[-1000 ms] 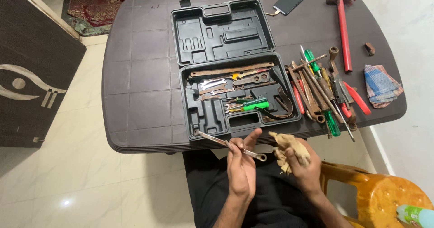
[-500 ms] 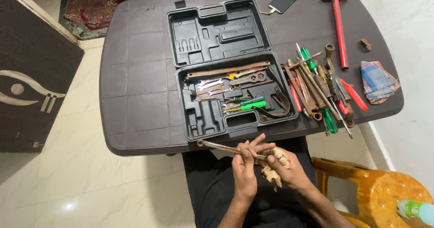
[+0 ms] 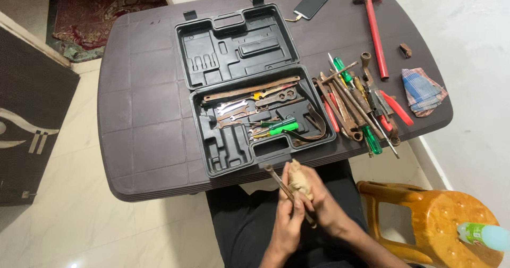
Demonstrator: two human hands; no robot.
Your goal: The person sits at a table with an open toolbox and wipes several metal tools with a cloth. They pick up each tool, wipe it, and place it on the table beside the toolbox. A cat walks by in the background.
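A seated person works over the lap at the near edge of a dark counter [image 3: 143, 140], both hands close together just below an open black tool case [image 3: 255, 119]. The left hand [image 3: 289, 220] is clamped around the lower part of a thin metal wrench [image 3: 281, 185], whose long axis runs from its free end, up and to the left near the case's front rim, down and to the right into the two hands. The right hand [image 3: 319, 199] is closed on a tan rag [image 3: 299, 178], pressed against the wrench's shaft just right of it, so rag and tool are touching. The left hand sits below the tool; the right lies beside it and slightly higher.

A second ago the wrench lay nearly flat, pointing left toward the case corner, with the rag held well apart to the right. Half a second ago the hands had met. Now the wrench stands steeper and the rag covers its middle.

In the case lie spanners and a green screwdriver [image 3: 281, 127]. To the right on the counter are a heap of rusty tools [image 3: 356, 103], a red hammer [image 3: 374, 26], a checked cloth [image 3: 419, 90] and a phone [image 3: 312, 2]. An orange stool [image 3: 441, 220] stands at the person's right.
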